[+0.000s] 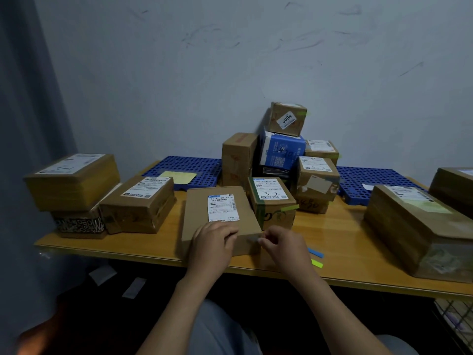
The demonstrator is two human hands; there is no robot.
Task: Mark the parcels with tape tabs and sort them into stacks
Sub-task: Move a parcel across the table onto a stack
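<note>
Box (199, 208) is pressed down under the left hand's (213, 242) relaxed fingers; at its 4 o'clock corner a tab (252, 239) is pinched by the right hand (284, 245).

Matt brown cardboard parcels (220, 213), glossy wooden table (340, 242), blue perforated plastic pallets (189, 167), white paper labels (222, 207)

A scuffed grey-blue wall (230, 60) fills twelve o'clock; a curtain (25, 98) hangs at nine; the wooden table (345, 239) spans the dim room.
</note>
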